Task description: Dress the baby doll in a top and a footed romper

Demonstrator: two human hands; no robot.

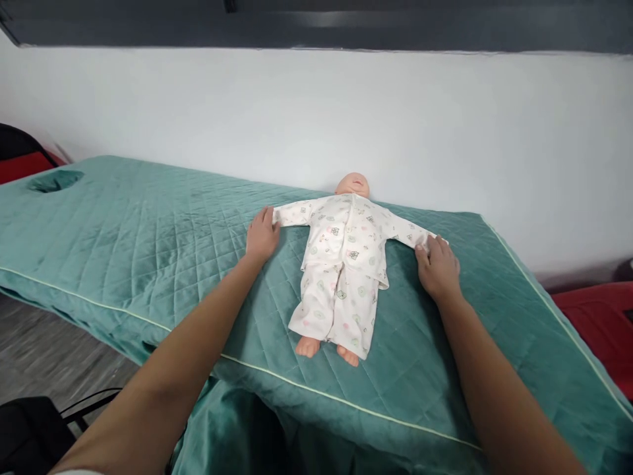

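A baby doll (353, 185) lies on its back on a green quilted bed cover, its head toward the wall and its bare feet toward me. It wears a white printed pajama top (346, 231) and matching pajama pants (341, 300). The sleeves stretch out to both sides. At the end of the sleeve on the left, my left hand (262, 234) has its fingers closed on the cuff. My right hand (439, 267) grips the cuff of the other sleeve between thumb and fingers. The doll's own hands are hidden.
The green bed cover (163, 231) spreads far to the left, where a face hole (55, 181) shows. A white wall (247, 112) runs behind the bed, under a dark shelf (316, 26). Red items (601, 323) stand at the right, and a black object (32, 432) is at lower left.
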